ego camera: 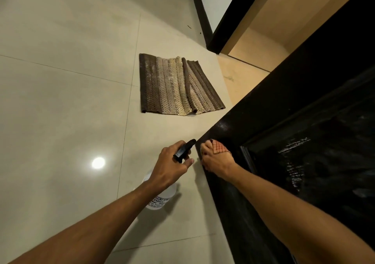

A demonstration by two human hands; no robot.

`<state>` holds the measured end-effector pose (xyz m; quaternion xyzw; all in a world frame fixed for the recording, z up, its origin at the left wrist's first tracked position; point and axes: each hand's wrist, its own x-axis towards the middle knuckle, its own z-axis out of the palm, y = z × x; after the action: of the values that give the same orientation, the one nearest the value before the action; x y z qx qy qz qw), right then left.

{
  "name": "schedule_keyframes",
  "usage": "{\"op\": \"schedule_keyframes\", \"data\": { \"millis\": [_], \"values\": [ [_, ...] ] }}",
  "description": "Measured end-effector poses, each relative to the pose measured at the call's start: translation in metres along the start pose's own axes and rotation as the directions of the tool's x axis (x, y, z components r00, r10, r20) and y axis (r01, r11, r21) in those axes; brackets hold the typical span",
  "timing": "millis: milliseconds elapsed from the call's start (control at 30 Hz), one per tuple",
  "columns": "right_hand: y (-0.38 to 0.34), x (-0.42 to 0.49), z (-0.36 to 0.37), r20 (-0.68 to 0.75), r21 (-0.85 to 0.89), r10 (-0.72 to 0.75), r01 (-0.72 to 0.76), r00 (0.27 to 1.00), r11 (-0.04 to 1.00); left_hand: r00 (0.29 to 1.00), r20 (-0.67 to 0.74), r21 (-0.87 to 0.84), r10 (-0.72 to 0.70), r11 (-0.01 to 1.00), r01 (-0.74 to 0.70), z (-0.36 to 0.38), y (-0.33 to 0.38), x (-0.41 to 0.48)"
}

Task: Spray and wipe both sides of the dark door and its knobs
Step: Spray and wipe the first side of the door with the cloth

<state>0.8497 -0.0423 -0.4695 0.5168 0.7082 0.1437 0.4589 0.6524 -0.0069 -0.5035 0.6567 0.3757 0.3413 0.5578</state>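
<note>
Floor (60, 85): large glossy beige tiles with thin grout lines; one round light reflection (98, 163) left of the hands

Dark door (300, 93): fills the right side and runs diagonally from upper right down to lower centre. Surface near black. Its recessed panel (324, 162) carries pale wet streaks and droplets. Beyond the door's far end, a dark door frame (233, 16) and a warmer tan floor

Doormat (178, 83): woven, brown and cream stripes, flat on the tiles well apart from the hands, one raised fold along its length

Spray bottle (162, 200): translucent white body with a printed label, partly hidden under the left wrist. Black trigger head (183, 149) points toward the door's edge, just beside it

Left hand (172, 167): fingers wrapped round the bottle's neck below the trigger head, thumb sticking out toward the door

Right hand (217, 161): on the door's face close to its near edge, bent fingers grasping a cloth and pressing it on the wood

Checked cloth (218, 147): small, red and pale check, mostly covered by the fingers, touching the door
</note>
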Motion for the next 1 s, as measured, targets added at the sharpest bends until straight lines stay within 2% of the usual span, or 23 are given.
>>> {"op": "schedule_keyframes", "data": {
  "millis": [167,200,233,300,333,433,500,567,633,700,800,867,900,933,1000],
  "values": [
    [0.029,0.050,-0.002,-0.190,0.057,0.220,-0.213,0.957,0.975,0.999,-0.033,0.005,0.033,0.999,-0.032,-0.005,-0.010,0.010],
    [0.020,0.054,0.005,-0.190,0.089,0.222,-0.209,0.956,0.974,0.999,-0.036,0.013,0.032,0.999,-0.032,-0.004,-0.012,0.009],
    [0.002,0.049,0.016,-0.158,0.127,0.167,-0.148,0.973,0.981,0.999,-0.033,0.015,0.027,1.000,-0.026,-0.003,-0.013,0.008],
    [-0.040,0.024,0.028,0.022,0.126,0.011,-0.014,1.000,0.992,1.000,-0.013,0.003,0.010,1.000,-0.010,-0.001,-0.013,0.005],
    [-0.045,0.014,0.030,0.048,0.146,0.001,-0.008,0.999,0.989,1.000,-0.003,-0.002,0.009,1.000,-0.009,-0.001,-0.010,0.005],
    [-0.005,0.039,0.017,-0.115,0.169,0.193,-0.172,0.975,0.970,0.999,-0.010,-0.003,0.034,0.999,-0.034,-0.007,-0.009,0.013],
    [0.019,0.061,0.007,-0.214,0.090,0.273,-0.259,0.938,0.962,0.999,-0.021,0.010,0.038,0.999,-0.038,-0.008,-0.014,0.013],
    [0.003,0.070,0.008,-0.191,0.097,0.212,-0.196,0.959,0.976,0.999,-0.028,0.032,0.033,0.999,-0.032,-0.005,-0.022,0.006],
    [-0.032,0.055,0.020,-0.031,0.171,0.109,-0.102,0.994,0.980,0.999,0.002,0.031,0.034,0.999,-0.034,0.002,-0.025,0.002],
    [-0.046,0.030,0.027,-0.002,0.167,0.085,-0.084,0.996,0.982,0.999,0.012,0.010,0.036,0.999,-0.036,0.001,-0.023,0.000],
    [0.002,0.027,0.012,-0.136,0.167,0.261,-0.238,0.956,0.957,0.999,0.014,0.002,0.038,0.999,-0.038,-0.004,-0.022,0.005],
    [0.039,0.026,-0.003,-0.253,0.117,0.453,-0.437,0.855,0.892,0.999,0.005,0.001,0.032,0.999,-0.032,-0.003,-0.024,0.002],
    [0.044,0.023,-0.007,-0.263,0.132,0.497,-0.479,0.827,0.868,1.000,-0.002,0.003,0.027,1.000,-0.027,-0.001,-0.026,-0.001],
    [0.038,0.018,0.000,-0.243,0.158,0.477,-0.450,0.845,0.879,1.000,0.004,-0.001,0.021,1.000,-0.021,0.002,-0.027,-0.005],
    [-0.005,-0.020,0.022,-0.118,0.136,0.248,-0.231,0.962,0.963,0.999,0.032,-0.015,0.012,1.000,-0.012,0.011,-0.022,-0.014]
  ]
}}
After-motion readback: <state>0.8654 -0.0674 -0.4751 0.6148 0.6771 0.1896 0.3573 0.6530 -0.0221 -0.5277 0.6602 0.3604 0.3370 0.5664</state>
